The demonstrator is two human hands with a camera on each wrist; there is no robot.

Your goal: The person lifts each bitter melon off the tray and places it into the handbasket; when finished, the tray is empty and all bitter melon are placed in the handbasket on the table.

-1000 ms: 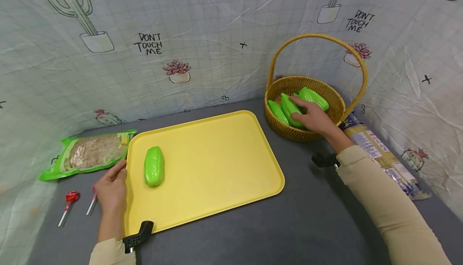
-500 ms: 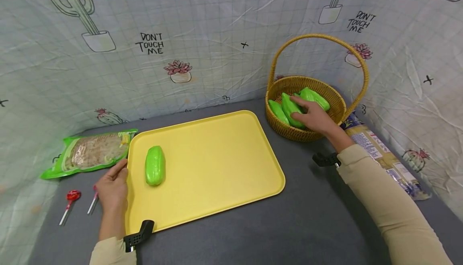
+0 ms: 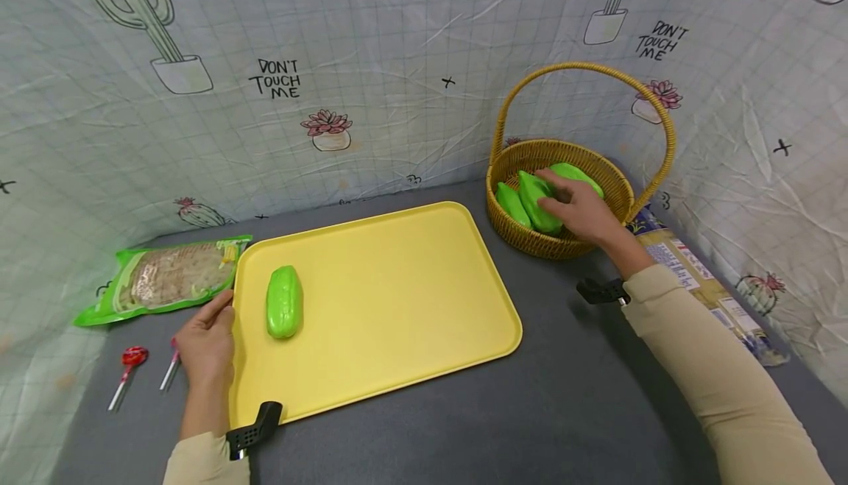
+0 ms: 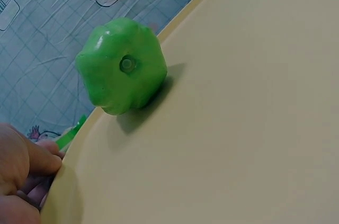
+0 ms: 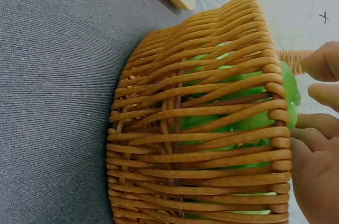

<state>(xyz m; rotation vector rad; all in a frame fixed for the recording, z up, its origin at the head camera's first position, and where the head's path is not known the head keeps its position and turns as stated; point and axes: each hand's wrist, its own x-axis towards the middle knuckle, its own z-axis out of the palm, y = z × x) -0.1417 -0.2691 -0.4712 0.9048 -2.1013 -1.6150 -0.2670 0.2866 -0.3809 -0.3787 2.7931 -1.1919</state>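
A yellow tray [image 3: 397, 301] spans the middle of the grey table. My left hand [image 3: 207, 341] holds its left rim, with the fingers [image 4: 45, 160] at the edge in the left wrist view. Near that side lies a glossy green, ribbed fruit [image 3: 283, 302], whose end shows a small round hole in the left wrist view. At the back right stands a wicker basket [image 3: 506, 227] with several similar green fruits. Reaching inside, my right hand [image 3: 586, 213] grips one green fruit [image 3: 538, 202] between thumb and fingers. The basket wall hides much of it in the right wrist view.
A green-edged food bag [image 3: 175, 275] lies left of the tray. Two lollipops are near my left hand, a red one [image 3: 135, 357] and a partly covered pink one [image 3: 172, 367]. A gold package [image 3: 689, 264] lies beside the basket, which has a tall arched handle [image 3: 583, 67].
My right hand has shifted slightly right within the basket, and the green fruit in its grip has shifted with it. My left hand stays at the tray rim.
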